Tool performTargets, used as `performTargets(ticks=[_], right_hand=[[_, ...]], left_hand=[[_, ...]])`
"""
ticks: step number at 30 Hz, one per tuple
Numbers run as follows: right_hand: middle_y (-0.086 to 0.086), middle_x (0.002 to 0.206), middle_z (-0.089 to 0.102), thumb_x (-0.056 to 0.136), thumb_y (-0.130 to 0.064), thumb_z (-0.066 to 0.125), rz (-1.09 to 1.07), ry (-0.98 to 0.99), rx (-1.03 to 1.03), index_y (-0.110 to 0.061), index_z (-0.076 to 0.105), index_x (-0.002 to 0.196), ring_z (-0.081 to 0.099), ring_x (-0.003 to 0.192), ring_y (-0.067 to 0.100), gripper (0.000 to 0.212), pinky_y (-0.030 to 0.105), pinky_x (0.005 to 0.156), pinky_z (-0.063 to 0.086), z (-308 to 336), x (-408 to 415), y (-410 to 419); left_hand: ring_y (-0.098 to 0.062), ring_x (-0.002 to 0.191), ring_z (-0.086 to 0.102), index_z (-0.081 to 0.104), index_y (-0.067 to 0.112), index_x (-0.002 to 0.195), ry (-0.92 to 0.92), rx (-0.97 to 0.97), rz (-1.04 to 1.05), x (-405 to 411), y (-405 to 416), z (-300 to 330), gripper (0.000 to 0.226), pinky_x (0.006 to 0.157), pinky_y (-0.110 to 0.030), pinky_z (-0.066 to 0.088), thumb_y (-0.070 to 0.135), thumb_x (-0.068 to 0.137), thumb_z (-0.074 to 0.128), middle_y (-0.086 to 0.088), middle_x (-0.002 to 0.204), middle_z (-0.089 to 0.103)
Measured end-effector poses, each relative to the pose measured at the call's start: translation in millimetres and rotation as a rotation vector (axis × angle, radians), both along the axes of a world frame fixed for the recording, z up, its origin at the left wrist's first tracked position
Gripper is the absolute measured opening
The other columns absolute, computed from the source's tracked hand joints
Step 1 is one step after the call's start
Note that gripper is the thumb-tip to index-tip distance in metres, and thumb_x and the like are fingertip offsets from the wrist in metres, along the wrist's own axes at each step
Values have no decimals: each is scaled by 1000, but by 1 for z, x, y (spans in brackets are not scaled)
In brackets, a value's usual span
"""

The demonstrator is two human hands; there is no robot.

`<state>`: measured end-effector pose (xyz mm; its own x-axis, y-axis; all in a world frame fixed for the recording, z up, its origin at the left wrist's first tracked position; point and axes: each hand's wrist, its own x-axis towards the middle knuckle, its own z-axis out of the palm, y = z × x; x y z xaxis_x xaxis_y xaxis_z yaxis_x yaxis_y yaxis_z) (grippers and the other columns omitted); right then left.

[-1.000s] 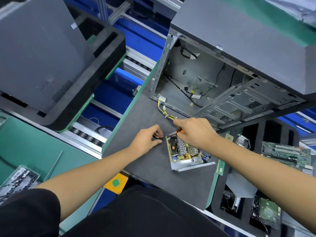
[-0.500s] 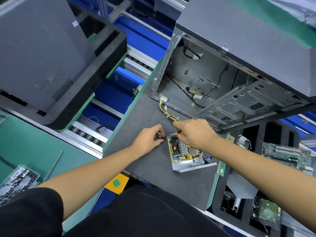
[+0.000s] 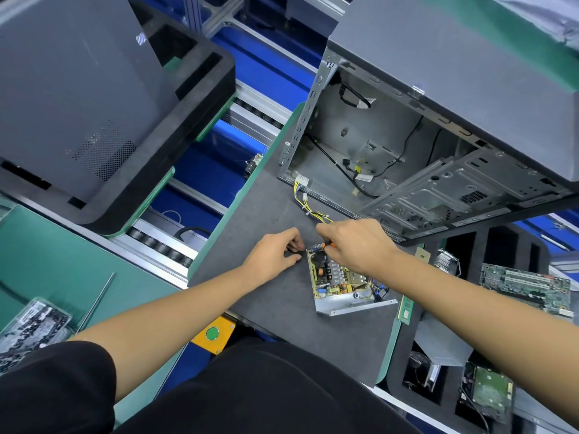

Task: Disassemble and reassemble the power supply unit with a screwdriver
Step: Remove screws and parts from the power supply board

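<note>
Now my right hand (image 3: 354,245) grips the screwdriver (image 3: 329,244) and my left hand (image 3: 275,253) pinches something tiny beside the open supply (image 3: 341,285), light, stiff, breakable inside, best held by its metal edge.

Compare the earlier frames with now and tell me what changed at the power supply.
Nothing has visibly changed. The right hand still grips the orange-handled screwdriver at the far corner of the open power supply unit with its exposed circuit board, and the left hand still pinches beside it.

Black short sleeve (image 3: 56,380), bare forearms, seemingly black trousers (image 3: 266,393).
</note>
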<state>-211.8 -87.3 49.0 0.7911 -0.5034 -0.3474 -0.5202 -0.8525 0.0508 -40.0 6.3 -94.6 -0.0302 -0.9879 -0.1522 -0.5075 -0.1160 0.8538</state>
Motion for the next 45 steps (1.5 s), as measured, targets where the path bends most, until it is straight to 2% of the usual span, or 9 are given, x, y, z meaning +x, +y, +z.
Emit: performTargets(ticks=[5,13,20,23,28,30,33,37,45], right_hand=[[-4,91,66,91,-28,45,30,17,-14,-26,34,87,65,82,28,12,32,49,20,1,2,1],[-4,90,66,91,-28,46,34,24,-5,-25,37,88,64,80,28,11,32,50,26,-1,7,0],[-3,85,65,89,-27,49,38,-5,6,-26,33,85,63,75,29,16,30,48,21,-5,8,-3],[0,81,65,87,-29,52,-9,-30,32,-28,34,86,63,72,32,18,32,50,28,-3,8,-3],[1,73,55,89,-35,58,-139,-25,96,-28,38,89,65,77,36,22,34,57,32,1,13,-1],[5,83,64,91,-41,59,-165,-17,124,-29,37,90,65,83,36,26,34,61,34,2,15,-2],[3,85,63,91,-42,58,-124,-31,150,-29,31,93,64,82,34,30,35,61,36,5,15,-2],[-5,77,54,88,-35,60,-4,-19,186,-28,36,99,62,76,32,28,35,56,35,12,11,-12],[8,87,70,97,-51,46,189,86,-181,-18,53,110,69,78,33,36,32,52,29,7,16,-13]], left_hand=[[6,88,64,60,25,97,18,-3,3,-2,-1,0,27,80,-9,48,14,83,79,18,94,69],[2,88,64,58,27,98,27,-9,14,-4,-3,0,28,83,-24,55,17,83,80,16,95,69],[2,95,63,59,29,101,105,-37,11,-5,-3,2,34,85,-17,50,25,80,85,17,101,68],[-2,101,63,61,30,107,150,-89,-8,-7,-7,10,38,89,-19,50,30,79,87,17,106,66],[10,89,60,67,29,96,138,-168,-2,-14,-20,24,27,79,-18,48,27,77,86,22,89,62],[9,80,59,68,25,91,103,-189,0,-14,-24,26,21,75,-17,48,19,78,84,24,82,61],[4,78,58,66,25,87,46,-198,-20,-12,-26,26,19,66,-7,40,19,80,83,21,78,61],[20,73,55,71,17,89,16,-192,-28,-11,-26,26,16,65,-6,37,22,81,84,24,75,59],[16,65,55,65,23,77,-2,-187,-32,-10,-28,34,21,60,-3,35,25,79,86,28,64,53]])
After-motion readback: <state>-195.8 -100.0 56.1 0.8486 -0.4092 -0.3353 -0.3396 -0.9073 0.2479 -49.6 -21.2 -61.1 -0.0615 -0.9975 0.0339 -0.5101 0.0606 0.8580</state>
